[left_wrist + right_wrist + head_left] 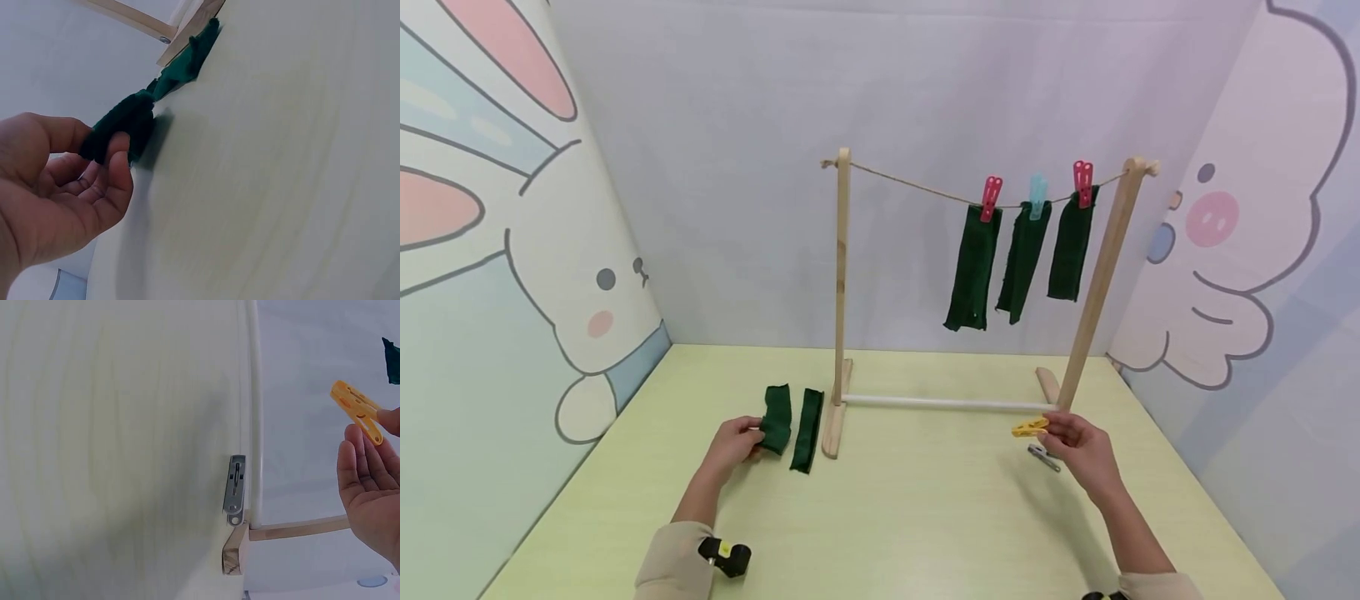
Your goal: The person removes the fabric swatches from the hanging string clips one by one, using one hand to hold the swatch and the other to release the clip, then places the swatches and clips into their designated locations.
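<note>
At the table's left side my left hand (735,442) pinches one edge of a dark green cloth strip (777,419) between thumb and fingers. In the left wrist view that cloth (128,122) sags from the fingertips, raised off the table at the held end. A second, narrower green strip (807,430) lies just right of it. Over on the right, my right hand (1081,450) holds a yellow clothespin (1030,427) by its handle end, above the table. Beneath it a grey clothespin (235,487) lies by the foot of the wooden rack.
A wooden rack with a left post (841,275), a right post (1105,283) and a white bottom bar (951,403) carries a sagging string (917,183). Three green cloths hang toward its right, held by a red clothespin (991,198), a blue one (1037,197) and another red one (1082,183).
</note>
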The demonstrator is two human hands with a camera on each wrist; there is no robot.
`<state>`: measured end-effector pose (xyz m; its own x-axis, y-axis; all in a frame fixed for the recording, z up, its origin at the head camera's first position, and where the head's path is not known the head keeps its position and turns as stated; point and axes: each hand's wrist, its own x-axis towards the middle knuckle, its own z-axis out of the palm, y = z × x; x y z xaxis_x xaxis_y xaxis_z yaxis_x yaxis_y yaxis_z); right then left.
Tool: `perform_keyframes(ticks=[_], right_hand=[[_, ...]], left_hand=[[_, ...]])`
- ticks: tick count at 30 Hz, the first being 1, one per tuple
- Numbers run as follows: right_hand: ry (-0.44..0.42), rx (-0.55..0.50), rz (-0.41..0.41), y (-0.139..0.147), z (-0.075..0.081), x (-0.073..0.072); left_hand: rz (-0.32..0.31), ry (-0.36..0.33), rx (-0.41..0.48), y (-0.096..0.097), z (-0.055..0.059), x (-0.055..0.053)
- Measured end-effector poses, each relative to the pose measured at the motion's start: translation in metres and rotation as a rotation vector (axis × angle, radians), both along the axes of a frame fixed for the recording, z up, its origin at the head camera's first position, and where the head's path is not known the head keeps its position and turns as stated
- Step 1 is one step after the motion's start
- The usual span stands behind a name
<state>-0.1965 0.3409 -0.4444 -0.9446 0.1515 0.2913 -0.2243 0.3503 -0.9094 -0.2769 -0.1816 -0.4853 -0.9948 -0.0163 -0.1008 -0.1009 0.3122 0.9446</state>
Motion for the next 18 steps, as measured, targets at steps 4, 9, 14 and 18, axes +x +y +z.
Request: perform_keyframes(ticks=[4,9,14,18], right_hand=[[-0.020,0.036,0.025,0.005,-0.003,0.002],[-0.056,0.115,0.013,0.011,-0.008,0.005],[-0.170,0.084,-0.024,0.016,-0.014,0.008],[-0.250,0.010,-0.028,0.019,-0.019,0.011]], left_hand=[[-0.007,-0.047,0.000,-0.005,-0.002,0.005],[-0.002,-0.081,-0.005,-0.009,-0.004,0.009],[0.013,-0.098,-0.034,-0.013,-0.005,0.014],[0.032,-0.108,-0.050,-0.014,-0.004,0.016]])
